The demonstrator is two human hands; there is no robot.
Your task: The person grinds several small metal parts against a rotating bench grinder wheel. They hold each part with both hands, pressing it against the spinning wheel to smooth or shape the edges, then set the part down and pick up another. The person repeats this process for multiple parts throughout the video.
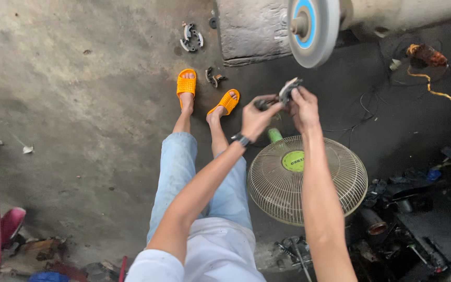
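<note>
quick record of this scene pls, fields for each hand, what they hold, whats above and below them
left hand: grips one end of a small dark metal part
right hand: grips the other end of the same part
above the hands: grinding wheel, grey with a blue centre
below the hands: fan, beige grille facing up
floor: concrete, more metal parts near the orange sandals

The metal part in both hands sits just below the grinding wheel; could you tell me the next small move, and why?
Probably raise the metal part slightly to the grinding wheel: both the left hand and right hand grip it, with a gap remaining beneath the rim.
</note>
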